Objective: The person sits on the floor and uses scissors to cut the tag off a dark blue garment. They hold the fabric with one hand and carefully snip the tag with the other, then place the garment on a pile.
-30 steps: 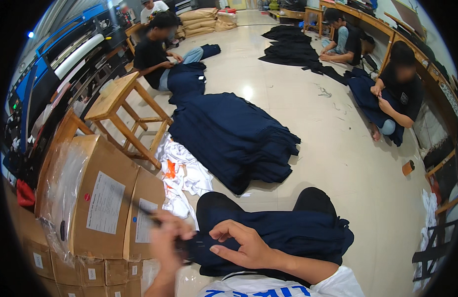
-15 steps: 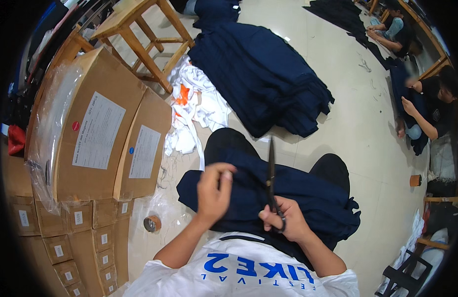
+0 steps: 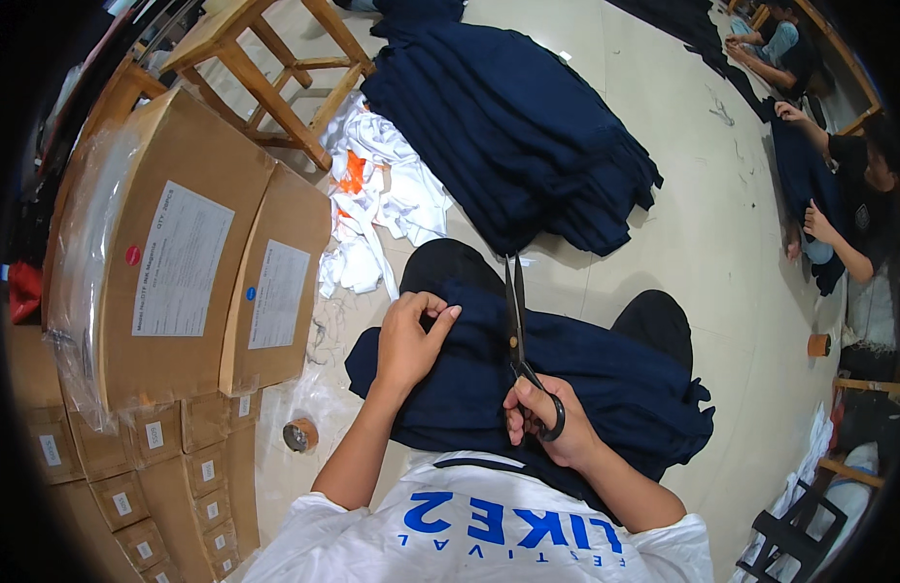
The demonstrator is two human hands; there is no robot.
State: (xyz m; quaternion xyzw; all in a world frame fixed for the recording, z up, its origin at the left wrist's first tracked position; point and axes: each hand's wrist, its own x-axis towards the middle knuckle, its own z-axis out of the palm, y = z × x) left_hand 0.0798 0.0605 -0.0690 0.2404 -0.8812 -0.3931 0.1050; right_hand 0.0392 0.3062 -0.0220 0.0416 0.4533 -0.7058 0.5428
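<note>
Dark navy cloth [image 3: 567, 364] lies in folds across my lap, over my black-trousered knees. My right hand [image 3: 552, 423] grips black-handled scissors [image 3: 515, 325] by the loops. Their blades point away from me over the cloth, tips slightly parted. At the cloth's far left part is my left hand [image 3: 411, 340], fingers curled in toward the thumb as in a pinch. Whatever sits between those fingertips is too small to make out. Beyond my knees, a large pile of navy fabric pieces [image 3: 513, 126] rests on the floor.
Cardboard boxes [image 3: 163, 350] stand on the left beside a wooden stool [image 3: 265, 83]. White scraps with orange bits [image 3: 401, 189] lie by the pile. A roll of tape [image 3: 299, 435] is on the floor. At right, a person [image 3: 858, 214] handles dark cloth.
My left hand has moved slightly away from me and its fingers have curled in. The scissors have swung a little left, and their blades have parted slightly. The person at right has raised a hand.
</note>
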